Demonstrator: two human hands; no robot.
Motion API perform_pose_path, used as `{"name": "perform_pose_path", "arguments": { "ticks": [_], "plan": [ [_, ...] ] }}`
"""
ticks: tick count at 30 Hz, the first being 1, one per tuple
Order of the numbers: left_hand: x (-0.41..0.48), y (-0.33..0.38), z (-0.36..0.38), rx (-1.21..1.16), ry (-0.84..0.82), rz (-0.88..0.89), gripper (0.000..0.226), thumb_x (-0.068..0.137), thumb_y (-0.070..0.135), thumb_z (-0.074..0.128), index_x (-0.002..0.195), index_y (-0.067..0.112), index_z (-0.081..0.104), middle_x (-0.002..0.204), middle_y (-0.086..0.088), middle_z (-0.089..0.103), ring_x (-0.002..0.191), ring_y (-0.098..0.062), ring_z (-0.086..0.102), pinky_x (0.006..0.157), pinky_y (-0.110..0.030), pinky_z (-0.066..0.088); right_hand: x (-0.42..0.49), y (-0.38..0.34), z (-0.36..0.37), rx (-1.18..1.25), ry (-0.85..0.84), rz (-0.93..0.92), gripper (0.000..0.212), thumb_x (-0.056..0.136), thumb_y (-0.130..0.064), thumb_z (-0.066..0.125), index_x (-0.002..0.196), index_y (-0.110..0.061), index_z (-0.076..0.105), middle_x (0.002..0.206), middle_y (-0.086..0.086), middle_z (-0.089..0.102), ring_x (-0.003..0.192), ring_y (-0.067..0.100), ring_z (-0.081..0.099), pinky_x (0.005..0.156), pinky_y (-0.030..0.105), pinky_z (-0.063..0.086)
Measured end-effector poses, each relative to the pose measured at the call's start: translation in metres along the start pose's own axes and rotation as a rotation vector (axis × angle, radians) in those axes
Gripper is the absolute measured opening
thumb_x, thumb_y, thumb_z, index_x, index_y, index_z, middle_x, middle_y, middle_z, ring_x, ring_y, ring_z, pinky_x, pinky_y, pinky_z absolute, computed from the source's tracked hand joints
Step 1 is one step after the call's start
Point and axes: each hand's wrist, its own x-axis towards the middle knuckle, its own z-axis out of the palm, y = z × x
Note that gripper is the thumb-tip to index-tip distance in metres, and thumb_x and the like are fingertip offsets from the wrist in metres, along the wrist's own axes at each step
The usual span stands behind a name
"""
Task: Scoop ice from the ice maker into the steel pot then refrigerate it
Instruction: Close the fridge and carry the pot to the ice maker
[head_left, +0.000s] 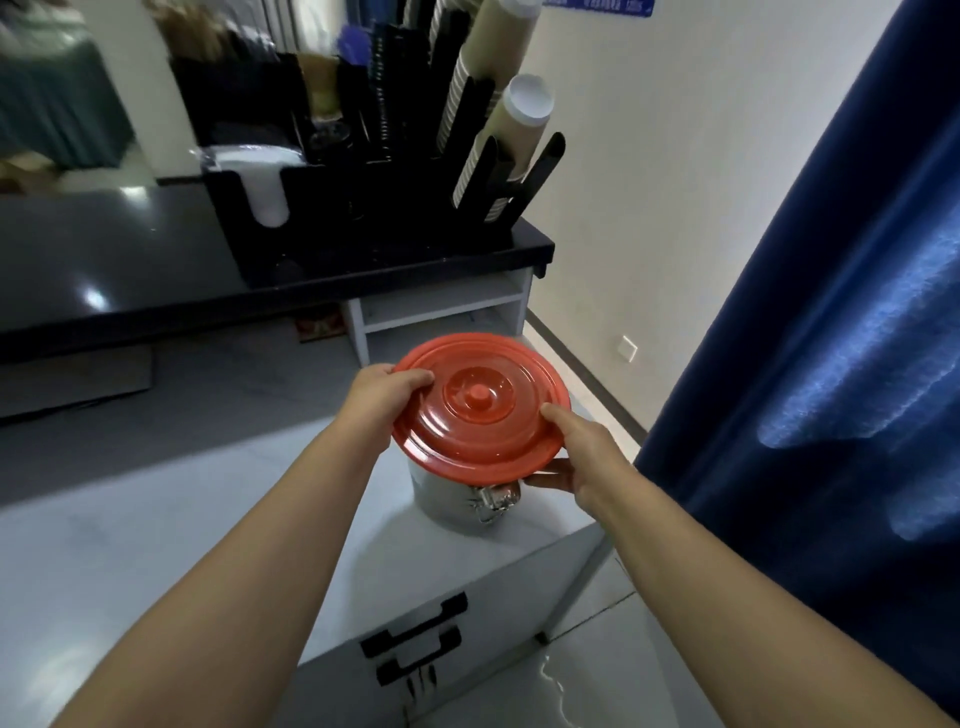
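The left hand (385, 396) and right hand (582, 457) curl fingers round the round orange plastic lid (480, 402) — tilted over the cylindrical steel pot (441, 496); ice unseen — refrigerating likely remains.

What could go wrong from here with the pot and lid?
1. The steel pot stands near the corner of the white unit; a sideways tug could push it off.
2. The left hand and right hand pinch only the rim of the red lid; it may slip.
3. What looks like a wet streak on the floor could cause a slip.
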Motion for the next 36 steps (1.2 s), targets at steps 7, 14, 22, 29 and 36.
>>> {"name": "perform_pose_path", "arguments": {
  "ticks": [7, 14, 22, 29, 36],
  "plan": [
    [-0.046, -0.021, -0.068, -0.075, 0.249, 0.017, 0.011, 0.083, 0.014, 0.068, 0.089, 0.007, 0.064, 0.078, -0.011, 0.067, 0.065, -0.021, 0.064, 0.057, -0.028, 0.051, -0.021, 0.005, 0.051, -0.135, -0.219, -0.026, 0.016, 0.093, -0.029, 0.055, 0.091, -0.014, 0.058, 0.093, 0.014, 0.068, 0.086, 0.033, 0.068, 0.079, 0.048, 0.058],
    [-0.108, -0.057, -0.147, -0.145, 0.512, 0.011, 0.014, 0.081, 0.018, 0.069, 0.092, 0.010, 0.066, 0.085, -0.009, 0.070, 0.073, -0.020, 0.065, 0.060, -0.027, 0.049, -0.054, 0.025, 0.117, -0.249, -0.467, -0.042, 0.023, 0.092, -0.029, 0.055, 0.101, -0.007, 0.060, 0.084, 0.013, 0.065, 0.080, 0.032, 0.068, 0.072, 0.044, 0.059],
    [-0.189, -0.091, -0.242, -0.231, 0.766, -0.032, 0.016, 0.080, 0.019, 0.070, 0.092, 0.009, 0.065, 0.093, -0.010, 0.069, 0.087, -0.025, 0.066, 0.083, -0.037, 0.054, -0.111, 0.055, 0.210, -0.369, -0.706, -0.052, 0.025, 0.090, -0.028, 0.056, 0.104, -0.008, 0.062, 0.085, 0.012, 0.063, 0.078, 0.034, 0.069, 0.074, 0.046, 0.059],
    [-0.266, -0.127, -0.336, -0.337, 0.909, -0.055, 0.022, 0.076, 0.023, 0.073, 0.094, 0.010, 0.067, 0.090, -0.011, 0.072, 0.085, -0.027, 0.069, 0.082, -0.041, 0.056, -0.188, 0.092, 0.300, -0.462, -0.861, -0.082, 0.025, 0.090, -0.028, 0.056, 0.101, -0.007, 0.061, 0.083, 0.011, 0.064, 0.074, 0.032, 0.070, 0.070, 0.043, 0.060],
    [-0.347, -0.167, -0.446, -0.440, 0.999, -0.066, 0.010, 0.079, 0.017, 0.068, 0.087, 0.010, 0.067, 0.086, -0.017, 0.071, 0.082, -0.033, 0.069, 0.080, -0.051, 0.056, -0.284, 0.149, 0.395, -0.519, -0.937, -0.082, 0.020, 0.090, -0.027, 0.056, 0.093, -0.007, 0.061, 0.071, 0.008, 0.064, 0.066, 0.029, 0.069, 0.071, 0.044, 0.059]
  ]
}}
